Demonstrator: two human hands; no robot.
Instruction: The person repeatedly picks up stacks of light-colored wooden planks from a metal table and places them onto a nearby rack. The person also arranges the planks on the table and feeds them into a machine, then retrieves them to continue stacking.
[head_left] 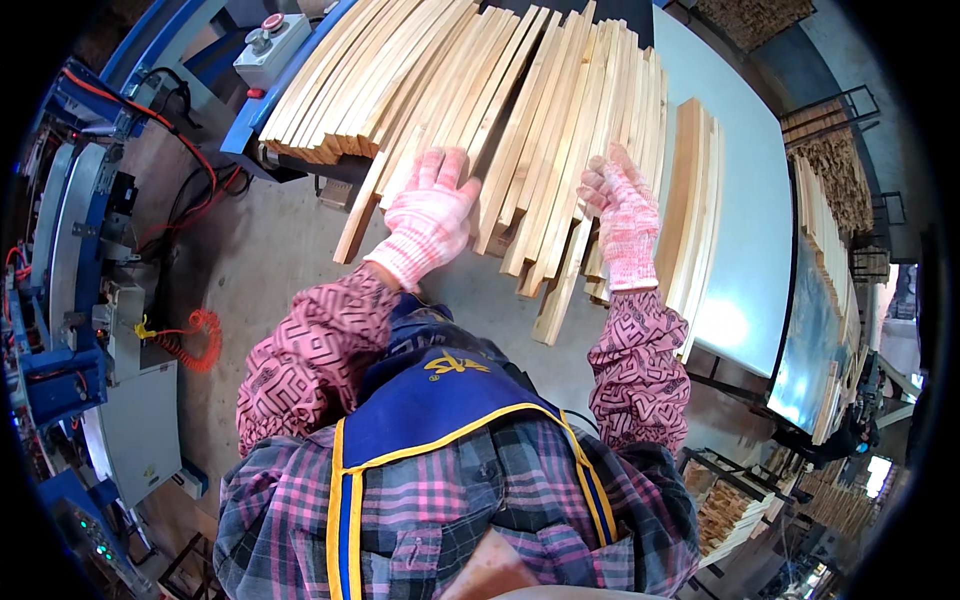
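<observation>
Both of my hands wear pink-and-white knit gloves. My left hand [432, 210] lies with its fingers stretched over the near ends of several pale wooden strips [420, 150] on the left. My right hand [622, 215] has its fingers curled at the edge of the bundle of wooden strips [560, 140] in the middle; the palm side is hidden. The strips' near ends are uneven, and some stick out toward me past the table edge. A dark gap separates the left group from the middle one.
More strips [695, 200] lie to the right on a pale tabletop [745, 200]. A control box [272, 48] with a red button stands at the far left, near blue machinery with a coiled orange hose [205, 340]. Stacked wood [830, 165] sits at the far right.
</observation>
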